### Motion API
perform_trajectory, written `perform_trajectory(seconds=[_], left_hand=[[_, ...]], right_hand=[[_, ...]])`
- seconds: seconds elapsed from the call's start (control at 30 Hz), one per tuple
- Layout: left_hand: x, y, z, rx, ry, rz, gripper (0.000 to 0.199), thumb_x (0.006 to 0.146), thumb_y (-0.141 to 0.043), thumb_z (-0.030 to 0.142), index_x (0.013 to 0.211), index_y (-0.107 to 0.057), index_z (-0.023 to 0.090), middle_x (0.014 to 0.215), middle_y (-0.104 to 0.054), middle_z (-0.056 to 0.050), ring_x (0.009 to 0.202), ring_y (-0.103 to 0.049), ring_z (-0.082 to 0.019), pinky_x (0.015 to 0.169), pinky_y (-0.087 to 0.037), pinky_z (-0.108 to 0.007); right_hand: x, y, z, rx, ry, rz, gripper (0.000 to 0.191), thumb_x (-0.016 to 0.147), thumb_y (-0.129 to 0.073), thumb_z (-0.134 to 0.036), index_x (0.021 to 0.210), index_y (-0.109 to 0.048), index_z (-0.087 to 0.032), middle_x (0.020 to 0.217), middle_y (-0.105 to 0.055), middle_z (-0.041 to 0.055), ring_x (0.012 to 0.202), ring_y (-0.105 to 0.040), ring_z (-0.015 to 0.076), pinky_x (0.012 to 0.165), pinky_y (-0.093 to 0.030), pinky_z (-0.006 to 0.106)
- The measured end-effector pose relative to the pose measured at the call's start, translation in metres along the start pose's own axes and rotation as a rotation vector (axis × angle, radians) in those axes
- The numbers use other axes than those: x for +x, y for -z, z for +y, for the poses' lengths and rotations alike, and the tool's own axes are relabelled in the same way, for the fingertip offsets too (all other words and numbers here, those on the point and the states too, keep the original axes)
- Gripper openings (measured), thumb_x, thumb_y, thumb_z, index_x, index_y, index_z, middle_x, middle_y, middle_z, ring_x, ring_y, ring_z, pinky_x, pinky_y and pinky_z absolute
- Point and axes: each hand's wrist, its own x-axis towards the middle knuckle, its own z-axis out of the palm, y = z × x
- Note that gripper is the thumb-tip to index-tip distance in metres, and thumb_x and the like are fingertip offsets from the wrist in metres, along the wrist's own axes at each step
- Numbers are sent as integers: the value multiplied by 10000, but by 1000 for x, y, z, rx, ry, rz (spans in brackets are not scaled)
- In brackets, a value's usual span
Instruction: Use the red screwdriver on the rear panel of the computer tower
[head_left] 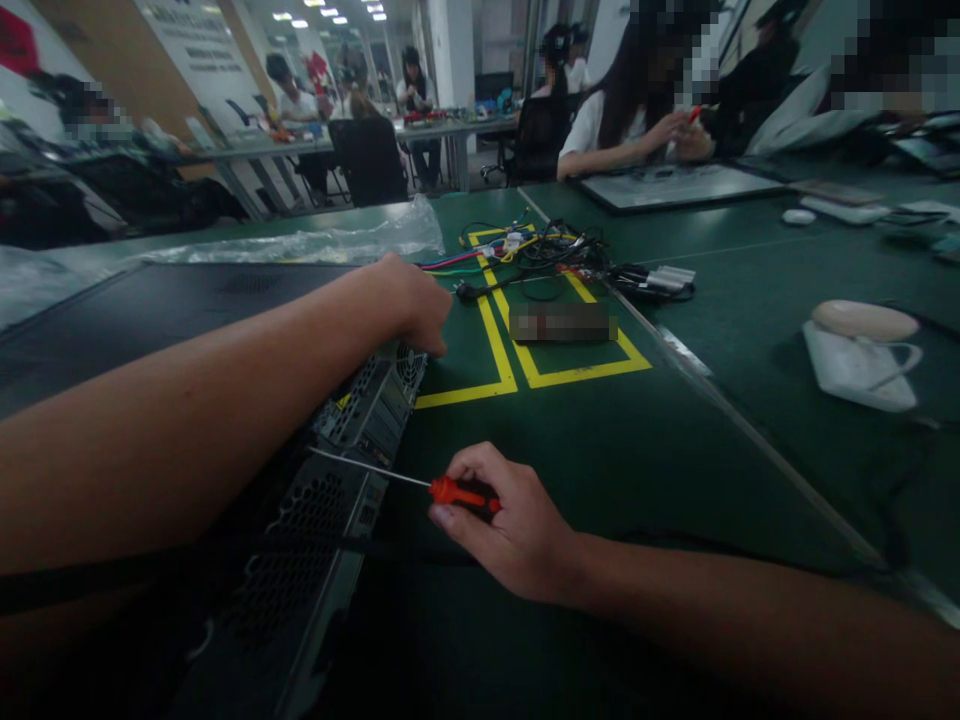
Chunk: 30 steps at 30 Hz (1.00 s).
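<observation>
The right hand (510,515) has its fingers closed around the orange-and-black handle of a screwdriver (465,492); the shaft runs toward ten o'clock, its tip at the perforated rear of a computer case (322,500) — whether it meets a screw, I cannot tell. At eleven o'clock from there, the left hand (416,305) rests on the case's far corner, fingers curled over the edge; gripping or merely steadying is unclear.

The work seems partway along; the dark top panel (150,310) is on, while the loose cables (562,250) lie outside, at two o'clock from the left hand; which screws are out or remain does not show.

As for containers, the case's inside is hidden; a clear plastic wrapper (382,235) lies behind it, its contents uncertain; at two o'clock from the right hand, a white cup (859,375) stands on the green counter (735,490) — a beige oval object (862,320) covers its top; its inside is not visible.
</observation>
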Motion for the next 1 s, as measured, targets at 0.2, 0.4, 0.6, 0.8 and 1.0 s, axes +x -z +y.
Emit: perform_trajectory(seconds=[0.2,0.4,0.6,0.8,1.0], left_hand=[[1,2,0,-5,-9,-27,527,740,-630,540,1179,-765,282,1162,-747,-136,1141,-629,-374,992,-435,-527],[2,1,0,-5,-19,-12,554,727,-640,534,1162,-773,218,1200,-733,-186,1124,-638,-423,964,-449,-572],[2,1,1,6,-10,-17,523,714,-651,558,1142,-779,285,1121,-766,-137,1105,-641,-375,961,-456,-536],[4,-2,-1,21,-18,-20,537,699,-673,571,1153,-774,303,1129,-761,-122,1116,-631,-365,989,-435,-528],[2,-5,0,42,-21,-23,546,696,-696,556,1152,-776,266,1219,-728,-132,1207,-568,-388,1036,-389,-554]], right_hand=[[0,0,1,-3,11,7,160,890,-673,-263,977,-549,-212,789,-593,-24,612,-499,115,622,-448,262],[1,0,3,5,30,10,164,898,-682,-263,982,-552,-207,793,-573,-32,621,-493,108,620,-427,248],[2,1,3,-9,65,29,138,912,-677,-272,987,-588,-197,823,-607,-13,666,-536,122,655,-446,259],[2,2,2,7,83,1,131,970,-598,-280,1009,-655,-169,843,-634,19,718,-580,137,663,-450,264],[0,0,1,68,40,-10,186,918,-626,-248,1085,-595,-173,817,-616,-6,656,-556,116,603,-432,244]])
